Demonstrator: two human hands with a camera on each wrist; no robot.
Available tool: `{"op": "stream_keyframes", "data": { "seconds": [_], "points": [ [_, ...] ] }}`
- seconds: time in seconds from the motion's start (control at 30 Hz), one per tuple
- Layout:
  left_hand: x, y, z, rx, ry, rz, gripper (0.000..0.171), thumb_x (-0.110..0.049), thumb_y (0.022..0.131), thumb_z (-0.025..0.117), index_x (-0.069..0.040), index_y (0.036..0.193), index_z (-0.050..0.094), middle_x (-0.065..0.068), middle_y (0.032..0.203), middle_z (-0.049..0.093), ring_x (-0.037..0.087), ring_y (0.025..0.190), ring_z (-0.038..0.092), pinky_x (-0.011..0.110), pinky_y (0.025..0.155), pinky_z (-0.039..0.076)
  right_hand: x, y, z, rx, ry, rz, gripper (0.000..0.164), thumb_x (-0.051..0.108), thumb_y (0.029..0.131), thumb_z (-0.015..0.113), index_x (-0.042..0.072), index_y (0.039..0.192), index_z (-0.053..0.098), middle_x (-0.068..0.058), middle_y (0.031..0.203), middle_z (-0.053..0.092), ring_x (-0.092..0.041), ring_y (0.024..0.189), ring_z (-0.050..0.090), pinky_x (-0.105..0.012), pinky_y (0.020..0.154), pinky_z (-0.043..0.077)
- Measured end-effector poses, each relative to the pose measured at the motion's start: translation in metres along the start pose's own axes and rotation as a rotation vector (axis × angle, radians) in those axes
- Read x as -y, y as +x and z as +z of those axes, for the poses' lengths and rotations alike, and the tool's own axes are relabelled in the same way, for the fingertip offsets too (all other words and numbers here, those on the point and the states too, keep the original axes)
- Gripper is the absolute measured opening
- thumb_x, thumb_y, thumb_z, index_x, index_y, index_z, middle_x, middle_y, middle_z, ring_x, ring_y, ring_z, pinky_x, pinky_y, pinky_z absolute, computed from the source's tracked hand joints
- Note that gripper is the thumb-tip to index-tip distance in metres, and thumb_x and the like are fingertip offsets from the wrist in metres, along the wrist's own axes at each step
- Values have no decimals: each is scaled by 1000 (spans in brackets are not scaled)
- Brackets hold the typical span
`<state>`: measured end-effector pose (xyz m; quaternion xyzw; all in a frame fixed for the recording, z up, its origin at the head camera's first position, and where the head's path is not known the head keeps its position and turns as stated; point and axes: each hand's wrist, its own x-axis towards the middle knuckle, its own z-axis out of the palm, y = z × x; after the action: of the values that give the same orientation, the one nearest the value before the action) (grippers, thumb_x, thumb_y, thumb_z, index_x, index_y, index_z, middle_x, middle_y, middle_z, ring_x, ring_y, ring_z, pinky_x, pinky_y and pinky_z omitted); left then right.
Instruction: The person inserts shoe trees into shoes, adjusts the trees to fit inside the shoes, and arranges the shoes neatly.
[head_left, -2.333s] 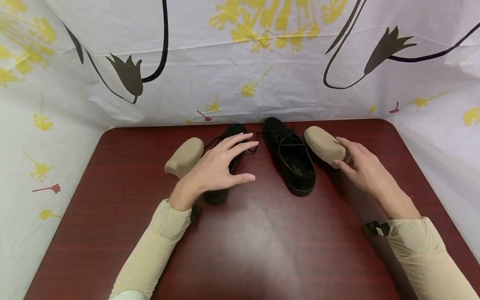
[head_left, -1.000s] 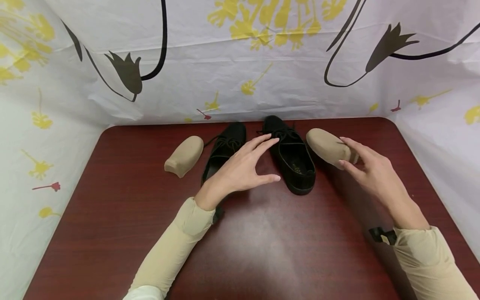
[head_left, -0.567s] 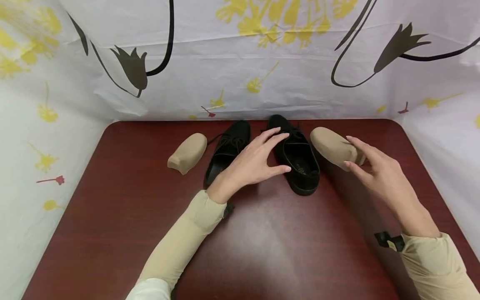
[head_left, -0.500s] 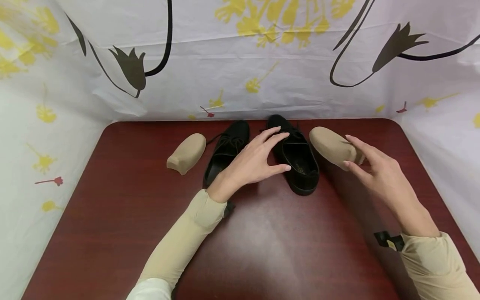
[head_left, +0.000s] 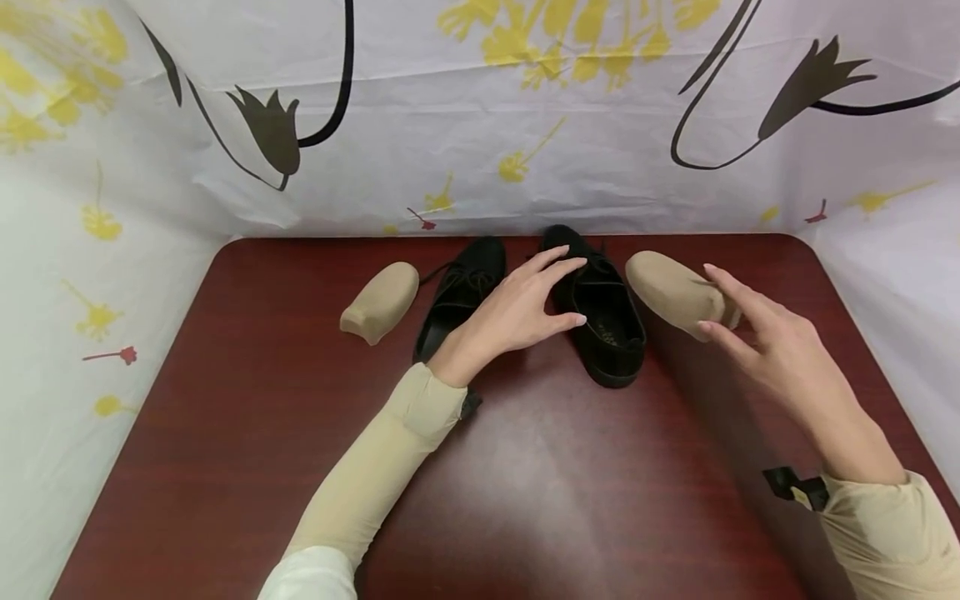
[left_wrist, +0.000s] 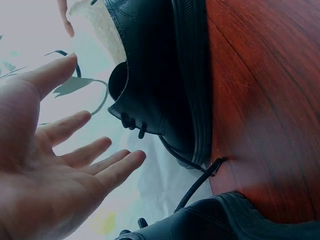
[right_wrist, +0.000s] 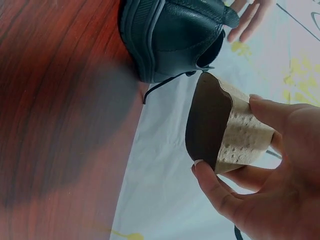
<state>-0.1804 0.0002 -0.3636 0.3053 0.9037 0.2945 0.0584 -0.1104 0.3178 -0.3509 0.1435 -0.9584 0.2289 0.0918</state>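
My right hand [head_left: 795, 362] grips a beige moulded-paper shoe insert [head_left: 670, 290] by its heel end, just right of the right black shoe [head_left: 611, 360]. In the right wrist view, thumb and fingers pinch the open end of this hollow, dimpled shell. Fingers spread and holding nothing, my left hand [head_left: 513, 312] hovers over the gap between the two shoes, its fingertips overlapping the right one. Beneath its wrist lies the left black lace-up shoe [head_left: 471, 271], its heel hidden. A second beige insert [head_left: 381, 302] rests on the table left of that shoe.
The dark red wooden table [head_left: 240, 433] has rounded far corners. White cloth [head_left: 405, 125] printed with flowers hangs behind it and along both sides. A loose black lace [left_wrist: 197, 185] trails between the shoes. Straps with small black devices [head_left: 798, 490] sit at the wrists.
My left hand has moved right, from over the left shoe toward the right one, uncovering the left insert fully. My right hand has shifted slightly right with its insert.
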Motion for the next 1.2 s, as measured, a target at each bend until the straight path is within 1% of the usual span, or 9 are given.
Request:
{"op": "stream_keyframes", "data": {
  "seconds": [0.13,0.23,0.4,0.53,0.73,0.87,0.97,1.13,1.2],
  "points": [
    [-1,7,1,46,22,-36,73,-43,94,67,-23,156,33,3,164,18,21,146,30,40,113,33,3,-1,-1,-3,-9,-16,71,20,95,69,37,155,34,-16,146,51,-45,120,52,-60,92,37],
    [-1,11,5,60,22,-50,71,-41,96,66,-22,156,33,5,164,19,23,146,31,40,114,33,5,-3,-2,-4,-18,-24,73,18,94,70,36,155,34,-18,142,53,-41,115,53,-58,89,38],
    [-3,14,9,63,7,-52,68,-39,96,65,-20,155,36,6,164,21,24,146,31,39,115,31,5,-7,-3,9,-21,-31,74,17,94,71,34,156,34,-19,142,53,-41,113,54,-57,89,38],
    [-2,16,12,56,-6,-67,66,-37,97,65,-20,154,38,4,163,22,22,146,30,39,115,30,7,-8,-4,17,-20,-36,75,18,93,72,35,155,34,-17,143,53,-40,116,53,-56,90,38],
    [0,20,15,0,-23,-76,60,-31,97,65,-20,152,41,2,161,29,17,145,32,39,117,28,11,-11,-8,8,-31,-37,76,16,92,73,36,155,35,-17,142,54,-39,114,54,-55,88,38],
    [3,23,18,-56,-23,-64,52,-26,98,65,-18,147,49,2,158,36,16,142,37,35,115,30,14,-13,-9,-15,-51,-68,78,13,89,75,33,155,37,-18,139,56,-34,105,57,-51,85,40],
    [5,24,20,-110,-34,-52,45,-21,99,64,-18,143,55,3,155,42,18,135,47,30,107,39,17,-14,-9,-24,-66,-77,78,14,89,76,32,155,37,-18,137,58,-27,97,56,-46,82,40],
    [7,25,22,-176,-56,-25,39,-16,98,65,-17,137,61,4,150,48,20,126,55,25,92,45,19,-18,-10,-35,-57,-60,75,17,90,75,33,154,39,-17,137,58,-30,103,58,-46,83,39],
    [7,25,23,-187,-63,-26,39,-15,97,65,-18,137,62,3,149,49,18,113,62,23,82,45,19,-19,-9,-56,-58,-70,74,15,89,76,31,153,41,-16,135,59,-26,98,57,-42,82,39]
  ]
}}
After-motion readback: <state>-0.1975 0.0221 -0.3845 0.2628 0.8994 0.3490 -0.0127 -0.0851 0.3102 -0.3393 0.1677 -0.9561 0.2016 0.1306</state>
